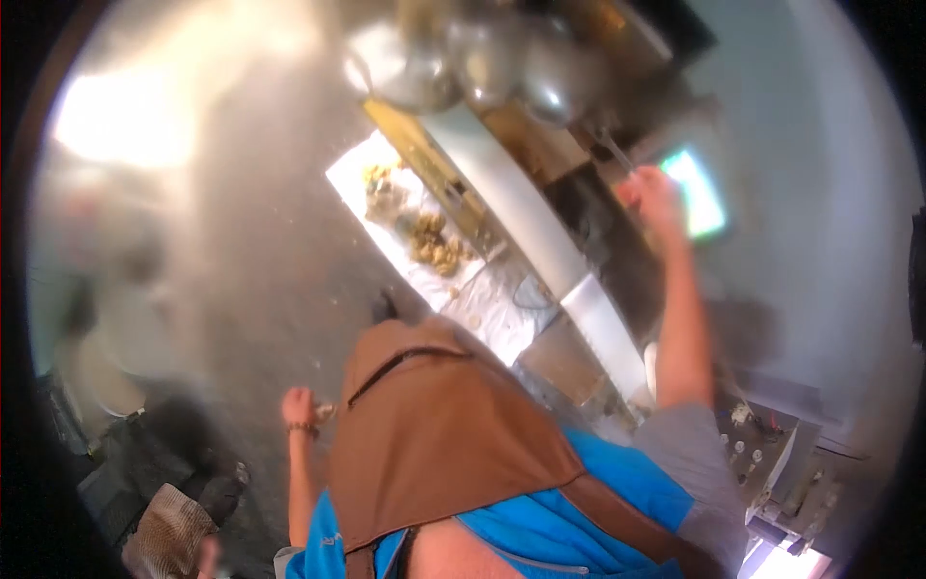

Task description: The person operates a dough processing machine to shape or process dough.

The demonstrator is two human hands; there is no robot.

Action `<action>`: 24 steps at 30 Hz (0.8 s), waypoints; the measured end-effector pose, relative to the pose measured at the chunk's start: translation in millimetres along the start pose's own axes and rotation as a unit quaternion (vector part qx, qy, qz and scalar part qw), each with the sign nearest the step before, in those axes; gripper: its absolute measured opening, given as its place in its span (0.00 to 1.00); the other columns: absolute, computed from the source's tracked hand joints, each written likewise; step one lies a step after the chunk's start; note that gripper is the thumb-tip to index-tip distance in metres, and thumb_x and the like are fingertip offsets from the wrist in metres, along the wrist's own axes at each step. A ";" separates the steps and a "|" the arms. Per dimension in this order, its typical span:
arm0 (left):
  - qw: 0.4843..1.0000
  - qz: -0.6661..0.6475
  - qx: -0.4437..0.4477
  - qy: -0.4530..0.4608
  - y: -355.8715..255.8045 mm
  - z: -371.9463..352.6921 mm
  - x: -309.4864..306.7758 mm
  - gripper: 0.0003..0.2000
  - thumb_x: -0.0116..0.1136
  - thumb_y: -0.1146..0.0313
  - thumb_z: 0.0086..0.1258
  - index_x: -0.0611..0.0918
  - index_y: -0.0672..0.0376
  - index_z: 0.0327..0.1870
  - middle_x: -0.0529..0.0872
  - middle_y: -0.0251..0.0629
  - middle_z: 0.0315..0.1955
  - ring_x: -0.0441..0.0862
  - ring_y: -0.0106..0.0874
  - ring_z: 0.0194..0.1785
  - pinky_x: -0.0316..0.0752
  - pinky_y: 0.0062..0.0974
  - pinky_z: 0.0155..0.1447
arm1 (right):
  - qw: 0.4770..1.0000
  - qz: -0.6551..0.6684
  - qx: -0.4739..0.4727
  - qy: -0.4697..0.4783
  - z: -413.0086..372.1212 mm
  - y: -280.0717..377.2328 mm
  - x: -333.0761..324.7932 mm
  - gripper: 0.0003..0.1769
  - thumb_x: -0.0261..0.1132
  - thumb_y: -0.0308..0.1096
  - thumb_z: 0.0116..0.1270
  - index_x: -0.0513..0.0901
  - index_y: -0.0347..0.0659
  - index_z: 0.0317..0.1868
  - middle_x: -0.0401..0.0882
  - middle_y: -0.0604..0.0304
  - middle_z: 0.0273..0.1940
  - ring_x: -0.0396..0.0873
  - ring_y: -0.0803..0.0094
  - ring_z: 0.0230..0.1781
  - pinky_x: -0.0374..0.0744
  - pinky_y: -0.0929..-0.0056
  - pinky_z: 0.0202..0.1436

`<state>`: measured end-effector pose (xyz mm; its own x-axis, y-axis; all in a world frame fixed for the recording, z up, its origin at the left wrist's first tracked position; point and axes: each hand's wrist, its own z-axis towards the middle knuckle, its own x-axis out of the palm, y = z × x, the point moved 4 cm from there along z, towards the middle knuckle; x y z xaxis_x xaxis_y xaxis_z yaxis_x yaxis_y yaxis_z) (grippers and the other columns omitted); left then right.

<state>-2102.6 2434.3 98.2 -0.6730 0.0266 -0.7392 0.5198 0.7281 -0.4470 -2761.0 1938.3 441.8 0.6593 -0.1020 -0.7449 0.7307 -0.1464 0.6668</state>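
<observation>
My right hand [656,198] is raised at the right, its fingers closed round the end of a thin metal utensil [612,148] that points up and left. Its far end blurs into dark shapes. Just beyond the hand glows a bright green-white screen [699,196]. Low at the left, beside the brown apron [434,425], hangs my left hand [300,409] with curled fingers; a small pale thing by it is too blurred to name. Between the hands, yellow-brown food pieces [434,246] lie on a white sheet [497,314].
Several shiny round metal vessels [415,72] line the top. A long white ledge [521,198] runs diagonally beside the sheet. Metal equipment [776,468] with knobs stands at the lower right. At the lower left are a textured brown cloth [172,531] and dark items.
</observation>
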 end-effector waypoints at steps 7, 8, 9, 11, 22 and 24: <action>0.986 -0.119 0.097 -0.071 -264.6 70.3 -96.2 0.18 0.63 0.55 0.65 0.86 0.65 0.39 0.89 0.39 0.26 0.86 0.27 0.31 0.80 0.29 0.39 | 0.988 0.065 0.080 0.111 -3.0 1.9 -3.8 0.21 0.63 0.51 0.71 0.84 0.39 0.36 0.78 0.67 0.26 0.68 0.81 0.22 0.66 0.77 0.23; 0.978 -0.161 0.133 -0.026 -299.1 76.5 -99.3 0.17 0.64 0.57 0.65 0.86 0.65 0.41 0.89 0.38 0.26 0.86 0.27 0.33 0.81 0.27 0.41 | 0.987 0.069 0.067 0.128 1.3 -4.6 -3.6 0.23 0.62 0.55 0.71 0.83 0.42 0.33 0.77 0.68 0.25 0.66 0.81 0.21 0.63 0.77 0.23; 0.961 -0.200 0.192 -0.019 -332.9 77.0 -103.1 0.15 0.65 0.59 0.66 0.86 0.64 0.42 0.88 0.36 0.24 0.85 0.24 0.30 0.80 0.26 0.37 | 0.985 0.073 0.057 0.149 8.1 -14.2 -0.4 0.24 0.61 0.58 0.70 0.81 0.44 0.30 0.75 0.69 0.25 0.64 0.82 0.21 0.61 0.77 0.22; 0.958 -0.202 0.205 0.014 -401.7 44.3 -115.0 0.14 0.65 0.59 0.68 0.86 0.62 0.43 0.87 0.36 0.22 0.84 0.21 0.28 0.79 0.26 0.33 | 0.980 0.060 0.036 0.184 30.3 -53.0 12.7 0.25 0.61 0.60 0.70 0.79 0.47 0.28 0.73 0.70 0.24 0.64 0.82 0.21 0.61 0.76 0.22; 0.977 0.085 0.190 0.052 -304.8 3.6 -37.8 0.12 0.65 0.53 0.64 0.87 0.51 0.38 0.86 0.39 0.23 0.86 0.40 0.28 0.80 0.35 0.35 | 0.984 -0.014 -0.015 0.177 19.3 -13.4 -10.8 0.26 0.59 0.59 0.73 0.80 0.45 0.29 0.65 0.74 0.22 0.58 0.83 0.19 0.57 0.76 0.22; 0.977 0.093 0.184 0.062 -287.6 1.8 -37.8 0.12 0.65 0.53 0.64 0.87 0.51 0.38 0.86 0.40 0.23 0.86 0.41 0.29 0.80 0.36 0.35 | 0.985 -0.003 -0.035 0.171 17.4 -20.9 -6.6 0.26 0.58 0.58 0.74 0.80 0.44 0.30 0.66 0.73 0.23 0.61 0.81 0.21 0.60 0.76 0.25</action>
<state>-2225.7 2222.6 253.8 -0.5960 0.2333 -0.7683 0.7772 0.4079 -0.4791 -2783.6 1924.8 432.4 0.6676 0.2383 -0.7054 0.7370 -0.0767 0.6716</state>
